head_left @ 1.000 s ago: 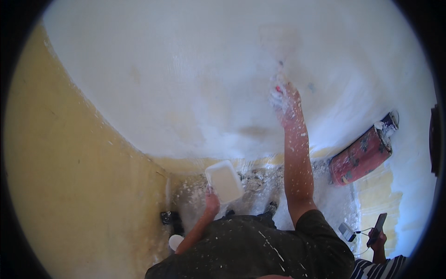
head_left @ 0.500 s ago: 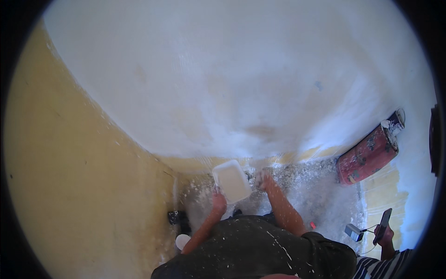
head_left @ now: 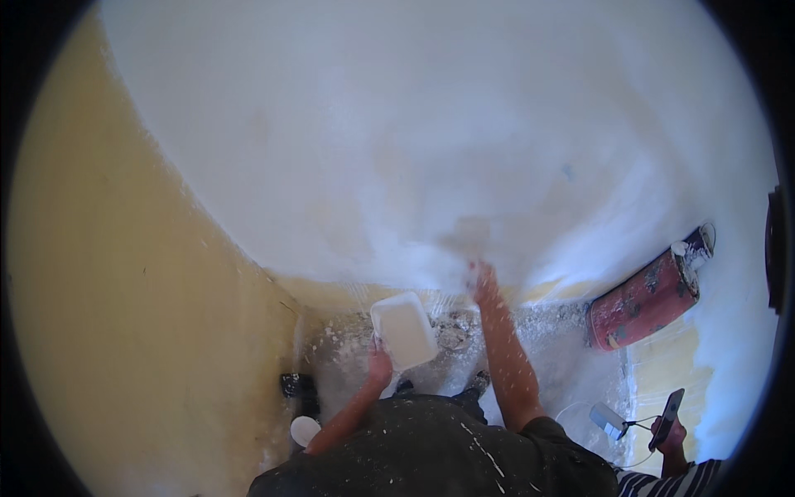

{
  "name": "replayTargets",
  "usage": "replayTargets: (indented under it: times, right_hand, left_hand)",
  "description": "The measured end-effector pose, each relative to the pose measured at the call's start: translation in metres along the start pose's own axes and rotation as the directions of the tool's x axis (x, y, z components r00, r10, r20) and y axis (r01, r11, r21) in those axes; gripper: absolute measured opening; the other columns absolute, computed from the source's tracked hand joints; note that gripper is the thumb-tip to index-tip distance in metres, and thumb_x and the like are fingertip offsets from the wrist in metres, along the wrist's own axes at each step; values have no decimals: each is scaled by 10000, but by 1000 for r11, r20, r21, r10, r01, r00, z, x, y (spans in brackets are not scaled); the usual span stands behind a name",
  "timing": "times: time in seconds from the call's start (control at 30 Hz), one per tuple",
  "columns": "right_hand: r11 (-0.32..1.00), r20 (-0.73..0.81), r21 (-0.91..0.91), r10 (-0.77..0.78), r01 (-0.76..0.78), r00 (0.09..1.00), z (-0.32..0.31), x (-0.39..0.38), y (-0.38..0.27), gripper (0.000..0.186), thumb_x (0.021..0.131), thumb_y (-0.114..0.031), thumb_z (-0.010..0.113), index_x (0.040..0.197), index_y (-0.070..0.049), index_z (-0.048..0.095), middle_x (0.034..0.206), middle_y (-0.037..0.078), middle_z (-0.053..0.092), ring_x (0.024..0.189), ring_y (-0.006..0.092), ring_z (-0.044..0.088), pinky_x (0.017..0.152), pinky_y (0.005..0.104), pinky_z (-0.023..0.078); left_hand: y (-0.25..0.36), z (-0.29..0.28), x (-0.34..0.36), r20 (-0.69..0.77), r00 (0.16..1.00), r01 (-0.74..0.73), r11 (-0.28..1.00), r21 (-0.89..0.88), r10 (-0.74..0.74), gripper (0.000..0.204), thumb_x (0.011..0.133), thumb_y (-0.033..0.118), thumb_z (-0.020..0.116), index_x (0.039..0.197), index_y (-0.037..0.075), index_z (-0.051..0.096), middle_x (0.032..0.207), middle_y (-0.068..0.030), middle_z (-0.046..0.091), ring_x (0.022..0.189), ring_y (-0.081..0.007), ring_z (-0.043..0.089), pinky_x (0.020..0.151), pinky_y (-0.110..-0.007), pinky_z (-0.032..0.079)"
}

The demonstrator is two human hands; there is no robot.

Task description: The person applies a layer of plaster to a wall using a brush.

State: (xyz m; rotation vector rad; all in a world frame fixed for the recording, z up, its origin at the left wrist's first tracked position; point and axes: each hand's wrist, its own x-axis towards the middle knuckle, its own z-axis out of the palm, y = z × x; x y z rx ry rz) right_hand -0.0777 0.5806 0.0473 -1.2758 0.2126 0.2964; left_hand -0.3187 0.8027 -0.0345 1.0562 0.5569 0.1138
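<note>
My left hand [head_left: 379,364] grips the near left edge of a shallow white rectangular tray [head_left: 431,354]. A pale cream-white, paint-like material fills the tray. My right hand [head_left: 483,282] is raised in front of the lower part of the white-coated wall [head_left: 397,124]. Its fingers look closed, but they are small and blurred, and I cannot make out what they hold. A blurred tan-grey patch [head_left: 469,234] shows just beyond the fingers; whether it is a tool or part of the wall I cannot tell. White specks dot my right forearm.
A dented red drum [head_left: 644,305] leans at the right wall. A white round container [head_left: 305,430] and black object [head_left: 298,386] are at lower left. At lower right another person's hand [head_left: 672,432] holds a phone [head_left: 667,418], beside a silver box [head_left: 609,419]. White splatter covers the floor [head_left: 339,344].
My right hand has risen from beside the tray to the wall, the arm stretching forward. The tray stays in my left hand. The whole view has shifted slightly.
</note>
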Motion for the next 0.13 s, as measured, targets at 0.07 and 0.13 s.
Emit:
replayTargets:
  times: [0.07, 0.13]
  right_hand:
    - [918, 147, 381, -181, 113, 972, 20, -7, -84, 401, 871, -319, 447, 1214, -117, 401, 1181, 88, 457, 1012, 226, 478, 808, 435, 425]
    - [837, 187, 540, -224, 90, 957, 30, -32, -111, 450, 898, -364, 430, 1278, -136, 355, 1234, 68, 431, 1048, 206, 463, 846, 450, 417]
  left_hand:
    - [5, -10, 4, -2, 999, -36, 998, 52, 36, 434, 936, 122, 318, 1361, 95, 235, 1256, -78, 415, 1099, -147, 418, 918, -282, 371]
    - [-3, -18, 8, -1, 999, -45, 978, 204, 47, 432, 962, 251, 293, 1358, 93, 222, 1264, -90, 399, 1095, -172, 423, 957, -302, 351]
